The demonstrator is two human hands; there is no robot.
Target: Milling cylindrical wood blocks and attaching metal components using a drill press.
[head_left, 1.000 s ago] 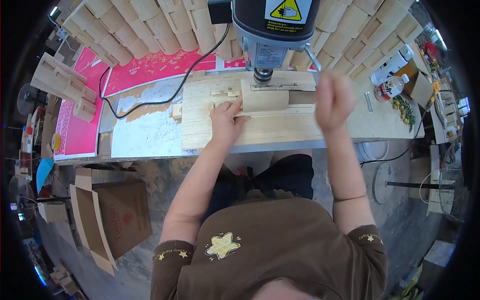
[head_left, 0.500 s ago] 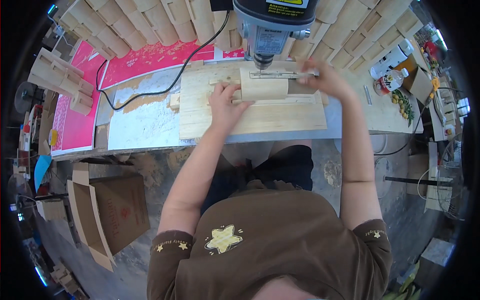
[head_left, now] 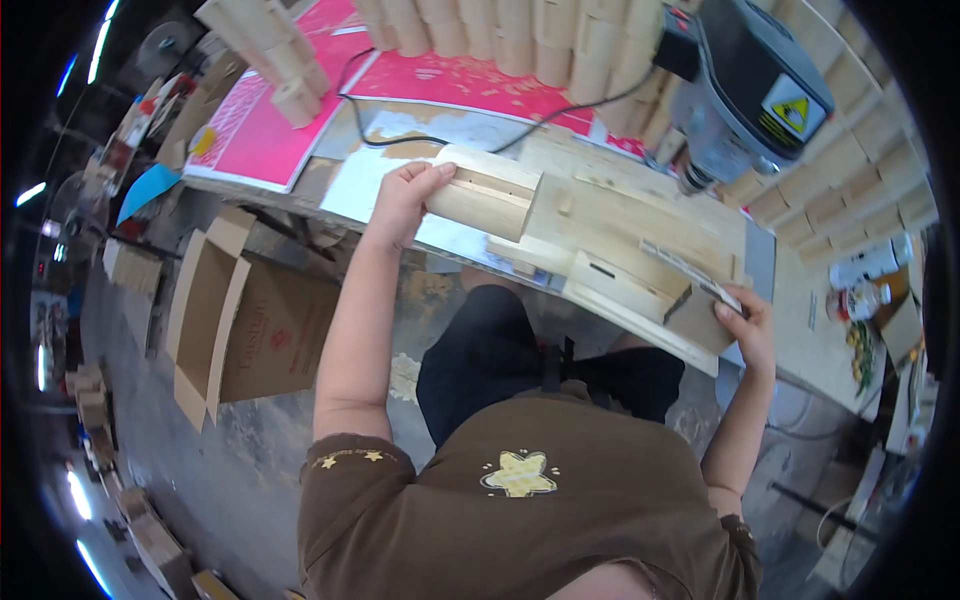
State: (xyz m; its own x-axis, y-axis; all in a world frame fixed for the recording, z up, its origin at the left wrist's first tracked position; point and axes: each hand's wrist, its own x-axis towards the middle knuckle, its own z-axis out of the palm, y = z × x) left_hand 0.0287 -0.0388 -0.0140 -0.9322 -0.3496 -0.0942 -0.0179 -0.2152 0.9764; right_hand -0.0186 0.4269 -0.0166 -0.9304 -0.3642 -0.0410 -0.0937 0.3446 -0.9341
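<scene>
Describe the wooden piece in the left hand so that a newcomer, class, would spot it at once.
Find the dark drill at upper right, then look left to the left hand. It grips a pale, grooved wooden piece, held sideways, unlike the stacked pieces standing behind.

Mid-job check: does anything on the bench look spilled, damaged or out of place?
Pale wood shavings lie scattered over the pink sheet, like spilled debris. A leafy fruit sprig at the bench's right looks odd near a drill. The wooden piece in the left hand shows no clear damage.
</scene>
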